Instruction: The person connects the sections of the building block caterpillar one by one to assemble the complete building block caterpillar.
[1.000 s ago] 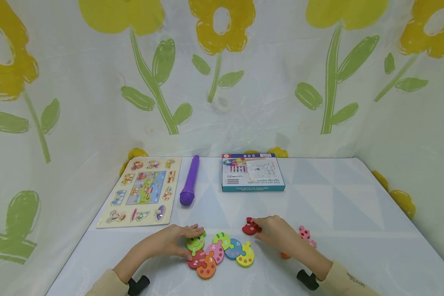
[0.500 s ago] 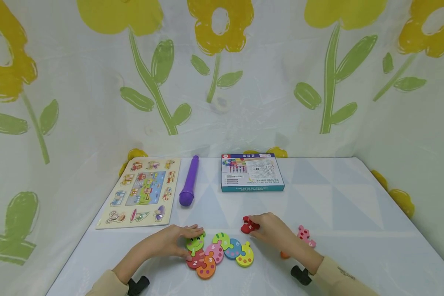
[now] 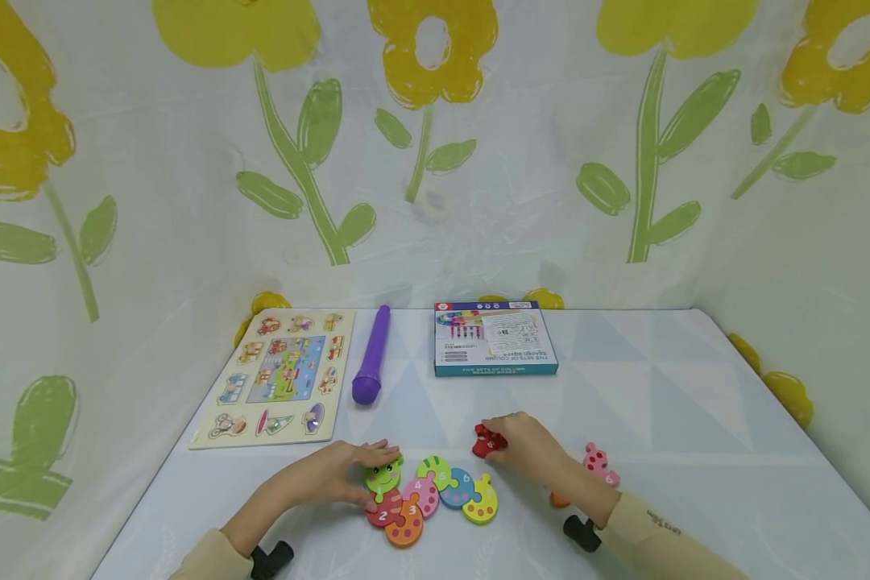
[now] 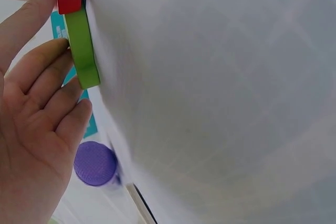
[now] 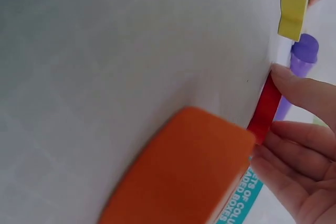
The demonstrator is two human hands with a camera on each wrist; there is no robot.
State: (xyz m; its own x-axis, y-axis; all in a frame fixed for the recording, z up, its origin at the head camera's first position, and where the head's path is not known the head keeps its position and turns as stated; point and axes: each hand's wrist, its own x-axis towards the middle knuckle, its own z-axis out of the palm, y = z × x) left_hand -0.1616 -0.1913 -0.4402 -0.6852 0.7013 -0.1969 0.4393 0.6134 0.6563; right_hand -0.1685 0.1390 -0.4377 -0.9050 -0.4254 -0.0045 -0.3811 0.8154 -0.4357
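My left hand lies at the left end of a caterpillar number puzzle. Its thumb touches the red piece marked 2, and its extended fingers reach over the green smiling head. From there the joined pieces run right through orange 3, pink 4, green 5 and blue 6 to a yellow piece. Behind and right of the yellow piece, my right hand pinches a loose red puzzle piece between thumb and fingers; its number is hard to read. In the right wrist view this red piece shows edge-on.
A pink spotted piece and a partly hidden orange piece lie by my right forearm. Farther back are a wooden picture puzzle board, a purple toy microphone and a flat beaded-boxes carton.
My right hand has shifted slightly left, and the red piece has turned a little in its fingers. More of the pink spotted piece shows. The left hand and joined pieces stay put.
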